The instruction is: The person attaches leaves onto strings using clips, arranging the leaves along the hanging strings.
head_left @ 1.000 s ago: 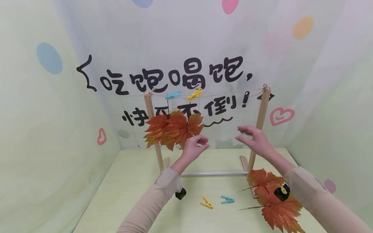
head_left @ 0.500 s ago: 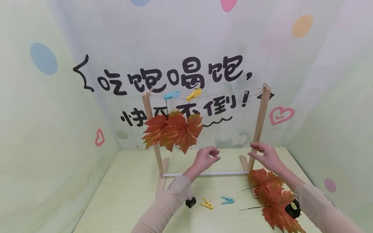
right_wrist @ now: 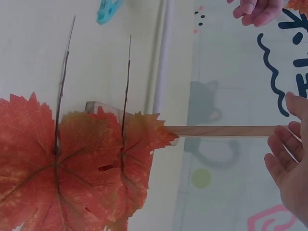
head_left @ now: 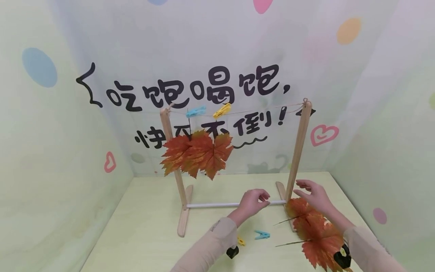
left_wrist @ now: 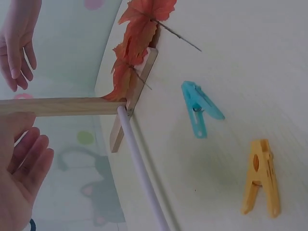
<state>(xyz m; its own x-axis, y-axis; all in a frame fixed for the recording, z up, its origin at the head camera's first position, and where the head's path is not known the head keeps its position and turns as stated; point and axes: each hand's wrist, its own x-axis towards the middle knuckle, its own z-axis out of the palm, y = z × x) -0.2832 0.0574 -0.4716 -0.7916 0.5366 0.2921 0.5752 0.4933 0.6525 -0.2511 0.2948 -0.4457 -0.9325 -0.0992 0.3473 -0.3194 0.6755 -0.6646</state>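
Head view, leaves (head_left: 317, 231): lying by the desk's (head_left: 142, 230) right edge, below and frontward of the right hand (head_left: 316, 197), apart from it
Right hand: nearer of the two; empty, with thumb and fingers loosely parted
Left hand (head_left: 253, 202): farther, toward the left edge; empty too, fingers softly bent, with narrow gap to thumb
Stems (right_wrist: 63, 79): thin, dark, pointing toward the left edge
Leaf blades (right_wrist: 86, 187): orange-red, jagged, veined, overlapping

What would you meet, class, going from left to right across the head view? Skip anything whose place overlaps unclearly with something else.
Left wooden post → blue clothespin on the string → yellow clothespin on the string → left hand → right hand.
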